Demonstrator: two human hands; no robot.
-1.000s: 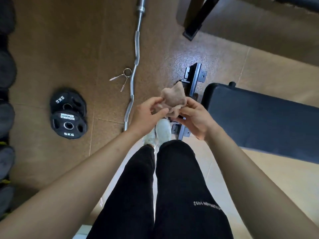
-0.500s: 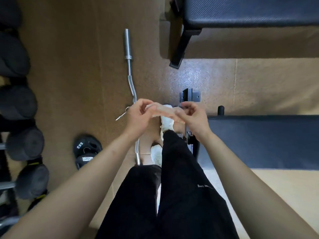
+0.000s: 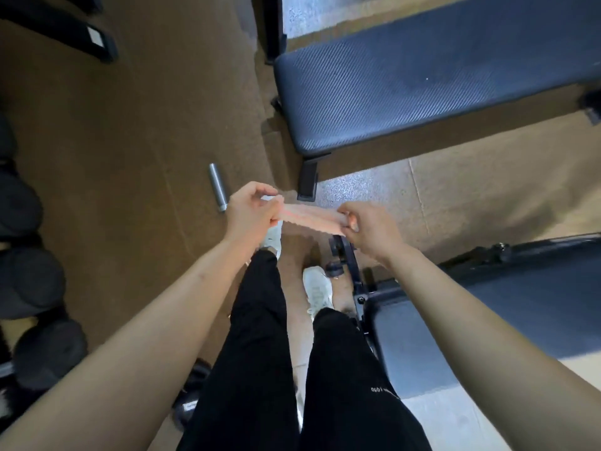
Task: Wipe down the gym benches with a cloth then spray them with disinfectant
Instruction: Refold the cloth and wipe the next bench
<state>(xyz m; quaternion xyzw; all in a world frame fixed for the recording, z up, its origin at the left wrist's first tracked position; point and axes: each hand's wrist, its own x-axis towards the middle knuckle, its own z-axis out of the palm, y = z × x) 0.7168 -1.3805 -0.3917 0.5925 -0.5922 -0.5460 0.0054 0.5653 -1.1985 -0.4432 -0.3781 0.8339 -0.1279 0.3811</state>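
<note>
Cloth (image 3: 309, 219): stretched flat between left hand (image 3: 252, 212) and right hand (image 3: 369, 227), each pinching one end, above floor (image 3: 136, 151); benches (image 3: 422, 79) beside.

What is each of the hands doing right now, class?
Left hand: closed on one end of the cloth.
Right hand: closed on the cloth's other end.

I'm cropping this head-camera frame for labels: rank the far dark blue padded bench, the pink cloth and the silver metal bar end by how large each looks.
1. Far dark blue padded bench, by far the largest.
2. Pink cloth, stretched between the left hand and the right hand.
3. Silver metal bar end, smallest; it lies farther from the camera than the cloth, so the comparison is unsure.
</note>
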